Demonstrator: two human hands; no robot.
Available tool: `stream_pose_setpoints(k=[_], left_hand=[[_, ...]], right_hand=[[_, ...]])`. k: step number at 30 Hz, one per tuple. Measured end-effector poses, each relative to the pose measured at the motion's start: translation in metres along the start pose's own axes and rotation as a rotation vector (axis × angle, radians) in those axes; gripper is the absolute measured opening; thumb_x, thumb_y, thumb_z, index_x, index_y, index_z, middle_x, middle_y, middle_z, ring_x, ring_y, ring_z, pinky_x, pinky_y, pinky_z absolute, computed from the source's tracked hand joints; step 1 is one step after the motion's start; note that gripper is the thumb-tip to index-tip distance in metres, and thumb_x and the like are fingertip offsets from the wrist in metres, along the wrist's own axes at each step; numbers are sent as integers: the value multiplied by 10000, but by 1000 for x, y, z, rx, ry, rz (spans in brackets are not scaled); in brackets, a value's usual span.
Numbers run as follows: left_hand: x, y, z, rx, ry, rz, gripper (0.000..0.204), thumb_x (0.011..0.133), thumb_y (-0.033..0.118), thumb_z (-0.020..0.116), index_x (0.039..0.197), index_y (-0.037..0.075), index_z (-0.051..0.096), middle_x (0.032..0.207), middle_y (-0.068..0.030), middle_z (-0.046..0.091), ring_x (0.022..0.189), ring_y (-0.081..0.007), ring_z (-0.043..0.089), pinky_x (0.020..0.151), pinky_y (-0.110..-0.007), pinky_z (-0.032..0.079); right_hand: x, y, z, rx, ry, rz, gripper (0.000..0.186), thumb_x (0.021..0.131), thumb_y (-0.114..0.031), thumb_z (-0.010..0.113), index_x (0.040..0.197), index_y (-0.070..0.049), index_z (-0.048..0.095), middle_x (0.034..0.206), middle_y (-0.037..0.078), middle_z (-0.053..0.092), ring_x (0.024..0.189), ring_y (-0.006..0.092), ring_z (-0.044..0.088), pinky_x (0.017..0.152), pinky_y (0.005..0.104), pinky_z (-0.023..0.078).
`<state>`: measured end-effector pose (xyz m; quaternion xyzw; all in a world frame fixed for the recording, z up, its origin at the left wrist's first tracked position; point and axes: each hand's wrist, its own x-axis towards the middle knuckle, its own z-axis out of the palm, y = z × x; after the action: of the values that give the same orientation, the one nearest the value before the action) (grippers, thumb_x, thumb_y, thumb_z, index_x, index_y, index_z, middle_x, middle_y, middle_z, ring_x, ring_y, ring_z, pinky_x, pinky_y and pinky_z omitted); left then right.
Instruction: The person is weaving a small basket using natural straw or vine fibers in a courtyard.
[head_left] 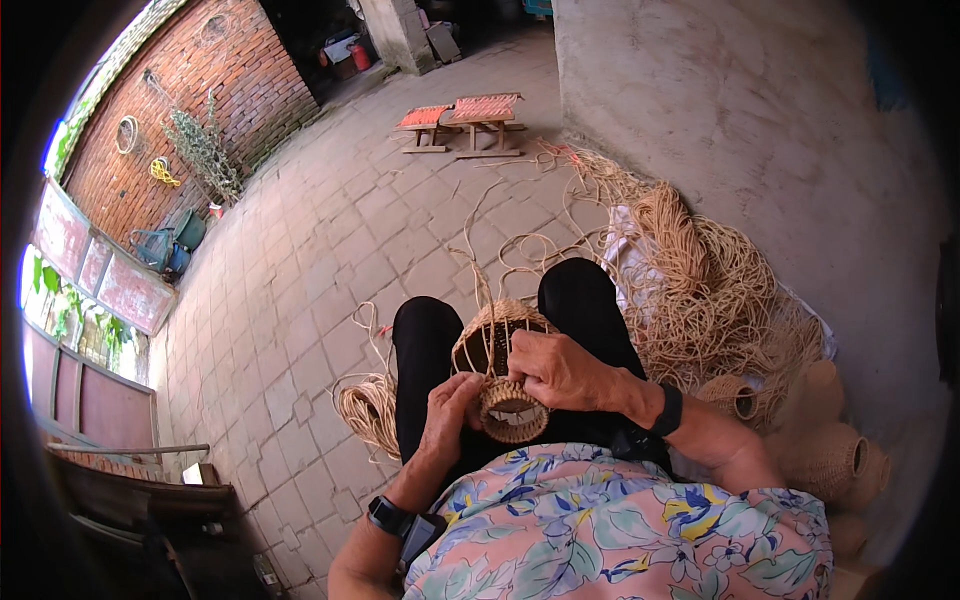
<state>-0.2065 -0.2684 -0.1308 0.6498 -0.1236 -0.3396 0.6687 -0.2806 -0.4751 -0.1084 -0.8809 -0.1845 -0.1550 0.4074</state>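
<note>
Fingers (463, 389) on woven basket (520, 313) (plain tan)

A yard (340, 215) all around you, flat stones (270, 370) underfoot, brick wall (240, 80) at ten o'clock, two low stools (485, 107) at twelve o'clock

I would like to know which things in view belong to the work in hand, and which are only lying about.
Work in hand:
woven basket, held by left hand and right hand
loose strands
cord heap at right, probably supply
cord bundle at left, likewise

Lying about:
two low stools with reddish seats
woven vessels, lower right, untouched
yellow coil, hanging
</note>
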Motion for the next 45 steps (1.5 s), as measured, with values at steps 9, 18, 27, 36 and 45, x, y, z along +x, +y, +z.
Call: stream_pose_setpoints(k=[9,18,27,36,45], left_hand=[[2,-14,6,-183,168,-22,179,921,245,610,884,71,630,645,53,533,500,-39,416,479,-193,327],[7,-19,2,-338,161,-92,174,930,262,575,905,91,597,740,34,572,538,-55,454,492,-202,356],[-10,-10,5,-317,142,-57,219,947,283,560,962,74,624,759,22,595,568,-64,486,526,-204,396],[-21,-10,10,-67,59,85,278,973,294,553,966,34,649,738,30,582,603,-51,480,586,-199,401],[-19,-7,-2,-11,-36,116,275,977,253,562,1042,1,652,787,8,616,628,-56,535,565,-211,451]], right_hand=[[-61,-11,-30,70,118,475,262,878,-190,648,1002,-29,482,703,132,581,646,316,602,594,396,470],[-118,4,-60,267,-88,485,184,941,-164,554,939,-28,679,762,68,669,702,165,637,669,282,490],[-113,30,-73,231,-174,672,227,920,-237,598,945,-27,679,744,77,632,707,155,604,669,306,476],[26,-24,-23,-164,179,308,294,810,-345,721,780,-60,653,643,87,606,557,230,601,536,335,466],[25,-3,3,276,175,409,191,875,-175,657,772,-25,601,626,16,601,568,59,560,499,229,443]])
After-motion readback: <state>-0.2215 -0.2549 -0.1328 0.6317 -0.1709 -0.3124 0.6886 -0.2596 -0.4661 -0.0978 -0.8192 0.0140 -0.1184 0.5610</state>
